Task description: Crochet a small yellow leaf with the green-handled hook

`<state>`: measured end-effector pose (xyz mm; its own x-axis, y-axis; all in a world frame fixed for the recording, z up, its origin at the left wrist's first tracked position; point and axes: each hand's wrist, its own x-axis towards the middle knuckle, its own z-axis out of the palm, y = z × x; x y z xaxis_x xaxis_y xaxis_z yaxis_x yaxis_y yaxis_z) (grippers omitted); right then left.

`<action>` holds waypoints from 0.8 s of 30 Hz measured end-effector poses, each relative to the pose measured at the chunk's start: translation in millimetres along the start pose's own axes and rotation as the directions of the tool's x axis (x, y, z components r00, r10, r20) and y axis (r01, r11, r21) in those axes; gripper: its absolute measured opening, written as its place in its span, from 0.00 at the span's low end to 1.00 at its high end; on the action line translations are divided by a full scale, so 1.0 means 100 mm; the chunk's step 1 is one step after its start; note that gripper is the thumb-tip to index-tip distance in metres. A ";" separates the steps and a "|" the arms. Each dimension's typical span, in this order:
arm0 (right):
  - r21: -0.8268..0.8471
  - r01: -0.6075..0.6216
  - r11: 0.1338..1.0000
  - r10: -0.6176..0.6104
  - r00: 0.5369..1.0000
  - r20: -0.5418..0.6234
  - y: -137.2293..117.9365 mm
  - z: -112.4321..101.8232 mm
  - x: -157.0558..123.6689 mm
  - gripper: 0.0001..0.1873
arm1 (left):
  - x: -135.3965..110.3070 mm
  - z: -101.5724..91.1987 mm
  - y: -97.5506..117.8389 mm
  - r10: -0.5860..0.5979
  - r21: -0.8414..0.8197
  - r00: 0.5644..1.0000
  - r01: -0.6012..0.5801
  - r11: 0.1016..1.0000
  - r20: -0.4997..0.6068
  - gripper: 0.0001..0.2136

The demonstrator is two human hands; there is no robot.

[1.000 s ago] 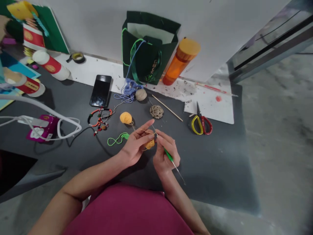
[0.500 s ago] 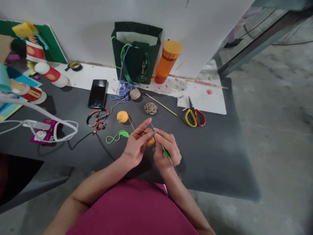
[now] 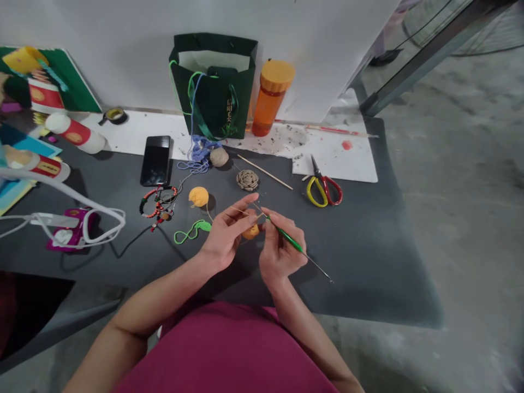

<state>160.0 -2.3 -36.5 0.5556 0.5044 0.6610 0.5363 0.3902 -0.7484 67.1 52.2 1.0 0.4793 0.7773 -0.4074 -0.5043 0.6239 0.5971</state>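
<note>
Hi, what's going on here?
A person is working with yarn at a dark surface. Their right hand holds a green crochet hook, its tip at a small orange crocheted piece held in the left hand. A strand runs from the left hand toward an orange yarn ball. Nearby lie a green crocheted cord, a beige coil, a phone and scissors.

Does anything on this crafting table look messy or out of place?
Yes, the white paper along the back of the table looks odd. It is scattered with dark specks and has a red blotch near its right side, as if something had spilled or crumbled there.
</note>
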 end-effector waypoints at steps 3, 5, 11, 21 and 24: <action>0.004 -0.047 0.999 0.047 0.998 0.040 -0.02 -0.02 -0.01 0.08 | 0.03 -0.04 0.03 -0.032 0.005 0.999 0.032 0.999 -0.030 0.23; 0.011 -0.057 0.998 0.056 0.996 0.064 -0.01 -0.04 -0.01 0.08 | 0.05 -0.07 0.03 -0.040 0.003 0.999 0.040 0.999 -0.031 0.23; -0.096 0.019 0.995 -0.008 0.994 0.112 0.07 -0.07 -0.02 0.12 | 0.12 -0.12 -0.02 -0.065 -0.013 0.998 0.064 0.998 -0.017 0.23; 0.109 -0.360 0.927 0.350 0.931 0.101 -0.04 -0.09 0.05 0.02 | 0.13 -0.19 0.02 -0.102 -0.027 0.993 0.100 0.995 -0.063 0.23; 0.165 -0.469 0.867 0.466 0.883 0.061 -0.10 -0.08 0.12 0.02 | 0.13 -0.19 0.04 -0.115 -0.026 0.991 0.113 0.993 -0.071 0.24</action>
<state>165.7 -6.2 -20.8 0.7015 0.6741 0.2316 0.0995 0.2291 -0.9683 57.4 66.3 -14.8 0.4822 0.7043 -0.5211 -0.4651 0.7098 0.5290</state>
